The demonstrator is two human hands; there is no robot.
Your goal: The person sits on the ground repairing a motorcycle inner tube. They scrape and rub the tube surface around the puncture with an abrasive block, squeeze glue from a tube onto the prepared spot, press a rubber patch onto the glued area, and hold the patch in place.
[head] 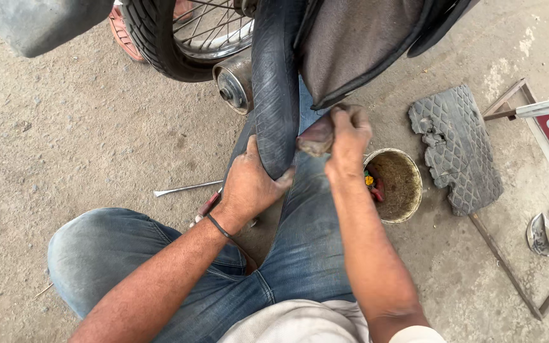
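Rubber inner tube (pixel 274 95), draped from twelve o'clock over the knee, is gripped by the left hand (pixel 249 184) while the right hand (pixel 345 136), closed on a worn block (pixel 317 136), should rub evenly on the braced stretch.

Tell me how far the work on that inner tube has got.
Done: the inner tube is out and draped over the person's knee, with the motorcycle wheel standing behind. In hand: the left hand steadies the tube while the right hand presses a small brownish block against its side. Left: no patch shows on it; the tyre lever lies on the ground.
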